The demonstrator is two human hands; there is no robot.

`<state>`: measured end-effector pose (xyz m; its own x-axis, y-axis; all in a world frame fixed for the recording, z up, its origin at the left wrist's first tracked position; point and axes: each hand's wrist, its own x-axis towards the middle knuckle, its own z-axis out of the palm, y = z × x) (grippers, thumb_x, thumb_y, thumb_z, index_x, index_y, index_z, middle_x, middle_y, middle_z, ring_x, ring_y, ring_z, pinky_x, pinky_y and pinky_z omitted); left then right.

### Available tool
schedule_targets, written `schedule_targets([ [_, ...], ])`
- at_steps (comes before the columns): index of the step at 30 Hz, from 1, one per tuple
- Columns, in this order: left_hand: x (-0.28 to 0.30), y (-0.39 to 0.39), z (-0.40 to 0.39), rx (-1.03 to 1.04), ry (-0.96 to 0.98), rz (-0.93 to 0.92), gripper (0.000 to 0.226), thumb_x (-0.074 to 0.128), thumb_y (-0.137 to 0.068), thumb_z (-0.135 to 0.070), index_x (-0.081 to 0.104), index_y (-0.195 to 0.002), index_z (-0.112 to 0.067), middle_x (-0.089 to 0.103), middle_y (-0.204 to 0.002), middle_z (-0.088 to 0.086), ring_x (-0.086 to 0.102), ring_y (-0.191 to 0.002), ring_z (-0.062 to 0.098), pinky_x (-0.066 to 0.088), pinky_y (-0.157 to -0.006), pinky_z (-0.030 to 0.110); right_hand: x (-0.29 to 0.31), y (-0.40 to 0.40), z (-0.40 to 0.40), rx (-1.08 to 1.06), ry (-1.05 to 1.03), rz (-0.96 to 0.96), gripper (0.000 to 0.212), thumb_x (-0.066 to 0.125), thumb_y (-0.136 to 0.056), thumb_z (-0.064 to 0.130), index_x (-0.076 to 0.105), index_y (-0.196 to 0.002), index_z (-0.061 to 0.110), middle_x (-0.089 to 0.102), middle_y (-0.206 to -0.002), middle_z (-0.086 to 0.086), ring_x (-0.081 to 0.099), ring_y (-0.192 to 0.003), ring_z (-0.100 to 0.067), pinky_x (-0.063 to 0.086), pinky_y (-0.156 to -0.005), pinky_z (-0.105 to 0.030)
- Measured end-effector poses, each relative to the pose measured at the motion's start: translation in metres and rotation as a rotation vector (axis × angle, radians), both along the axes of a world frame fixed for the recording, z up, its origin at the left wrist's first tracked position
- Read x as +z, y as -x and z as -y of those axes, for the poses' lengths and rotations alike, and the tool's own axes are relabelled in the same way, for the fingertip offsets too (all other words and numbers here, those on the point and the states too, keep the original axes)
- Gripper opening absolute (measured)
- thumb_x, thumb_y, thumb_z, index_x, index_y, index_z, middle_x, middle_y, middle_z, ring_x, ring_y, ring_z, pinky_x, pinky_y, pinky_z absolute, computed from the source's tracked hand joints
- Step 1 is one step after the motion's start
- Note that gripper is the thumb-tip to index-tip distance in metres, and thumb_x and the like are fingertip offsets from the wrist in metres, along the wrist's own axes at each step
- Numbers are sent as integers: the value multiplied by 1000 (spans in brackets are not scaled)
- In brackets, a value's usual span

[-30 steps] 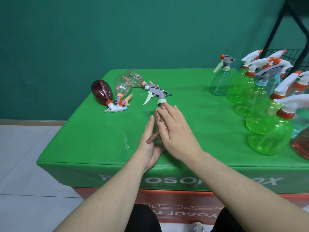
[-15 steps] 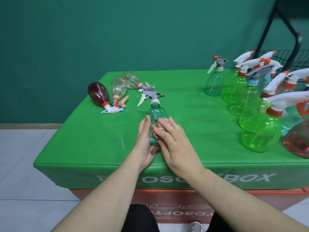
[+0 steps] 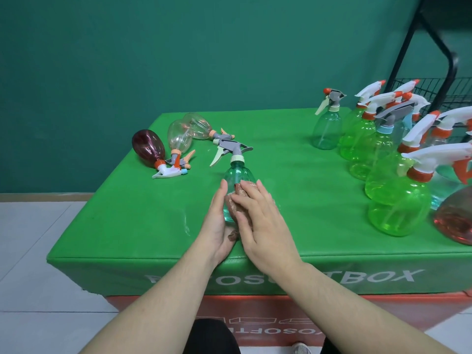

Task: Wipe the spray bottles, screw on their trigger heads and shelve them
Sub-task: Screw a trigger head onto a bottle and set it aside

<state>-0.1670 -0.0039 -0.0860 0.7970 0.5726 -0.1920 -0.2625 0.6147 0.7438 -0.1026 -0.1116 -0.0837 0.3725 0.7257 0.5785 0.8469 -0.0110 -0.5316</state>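
Hands meet at the teal bottle (image 3: 239, 175) standing near the green box's (image 3: 143, 226) front edge: left hand (image 3: 217, 226) braces it with straight fingers, right hand (image 3: 258, 221) presses a brown cloth (image 3: 238, 198) flat to wipe it, unwiped bottles (image 3: 163, 146) lying beyond.

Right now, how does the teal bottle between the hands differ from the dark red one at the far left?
The teal bottle stands upright; the dark red bottle lies on its side. The teal one is see-through pale green-blue, held by both hands and rubbed with a cloth; the red one is dark-tinted and untouched. Both carry trigger heads.
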Motion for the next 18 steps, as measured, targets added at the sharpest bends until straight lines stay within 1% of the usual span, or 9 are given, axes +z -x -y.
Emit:
schedule_targets([
  [2,-1,-1,0,-5,-41,11,76,61,-93,-61,55,-146,-7,59,-144,22,56,-136,33,39,-118,46,6,-2,-5,-13,-5,-23,36,40,-106,33,51,-140,27,37,-158,11,15,-154,-12,25,-123,-48],
  [3,0,-1,1,-2,-61,11,75,62,-93,-61,55,-146,-9,59,-144,20,57,-136,31,42,-116,44,10,-4,-7,-20,-3,-22,38,37,-106,34,51,-141,26,37,-158,10,15,-154,-13,24,-123,-48],
  [6,3,-2,3,39,-92,-23,70,63,-87,-59,61,-141,-14,67,-137,15,67,-121,23,59,-96,34,22,-10,-12,-28,44,-27,48,29,-106,36,43,-150,25,34,-161,9,13,-154,-12,19,-125,-43],
  [8,5,-1,5,44,-114,-18,66,65,-86,-56,63,-138,-16,70,-132,13,71,-110,20,61,-88,33,31,-16,-16,-19,85,-85,51,28,-105,35,38,-154,25,29,-163,9,11,-155,-11,14,-126,-38],
  [10,6,-1,7,47,-125,-10,62,63,-86,-52,64,-136,-16,73,-126,12,72,-105,19,61,-84,36,41,-21,-21,-21,117,-163,53,27,-104,33,35,-156,25,24,-165,8,9,-155,-13,11,-127,-39],
  [11,8,-1,8,40,-118,-9,60,62,-86,-51,64,-136,-16,73,-125,12,72,-104,20,61,-84,38,45,-24,-24,-37,138,-181,51,27,-105,32,34,-156,25,22,-166,6,8,-155,-16,10,-127,-41],
  [14,11,-3,9,16,-83,5,59,62,-86,-47,64,-136,-16,72,-127,16,71,-108,25,58,-93,46,55,-32,-34,-122,226,-138,48,30,-108,30,35,-156,27,16,-168,3,4,-156,-21,7,-126,-47],
  [16,11,-4,8,16,-55,4,58,63,-85,-46,65,-134,-15,71,-127,17,71,-108,26,58,-95,49,60,-34,-39,-134,253,-155,48,31,-108,31,35,-155,27,16,-168,3,5,-155,-21,6,-126,-44],
  [18,12,-4,8,20,-32,-1,59,62,-84,-45,66,-133,-13,71,-127,18,72,-105,26,60,-92,48,60,-33,-42,-98,232,-193,48,34,-108,29,37,-155,22,23,-166,0,15,-154,-19,8,-126,-34],
])
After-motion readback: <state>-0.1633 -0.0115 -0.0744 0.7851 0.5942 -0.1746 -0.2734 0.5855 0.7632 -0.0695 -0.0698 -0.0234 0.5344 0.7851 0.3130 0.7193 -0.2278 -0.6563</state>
